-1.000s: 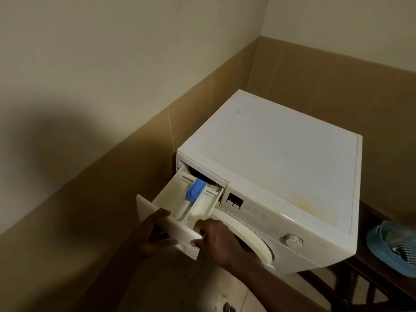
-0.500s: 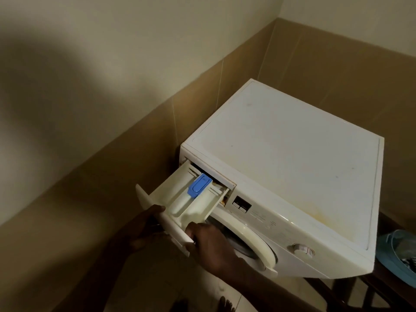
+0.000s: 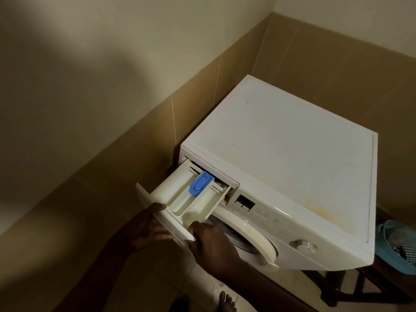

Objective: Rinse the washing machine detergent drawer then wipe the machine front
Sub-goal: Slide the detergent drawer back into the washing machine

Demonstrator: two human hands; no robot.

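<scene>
A white front-loading washing machine (image 3: 292, 158) stands in the room's corner. Its cream detergent drawer (image 3: 180, 199) is pulled far out of the slot at the top left, with a blue cap (image 3: 201, 183) over the middle compartment. My left hand (image 3: 146, 226) grips the drawer's front panel from the left, thumb on the top edge. My right hand (image 3: 211, 242) grips the panel's right end from below. The round door (image 3: 254, 239) sits under the drawer, partly hidden by my right hand.
A tiled wall (image 3: 112, 176) runs close along the machine's left side. A dark wooden stand (image 3: 382, 287) at the right carries a blue basin (image 3: 398, 246) with cloth in it. My bare foot (image 3: 227, 302) shows on the pale floor below.
The drawer has slid further out of its slot, showing more of the compartments. Both hands keep their hold on the front panel. The view has shifted slightly.
</scene>
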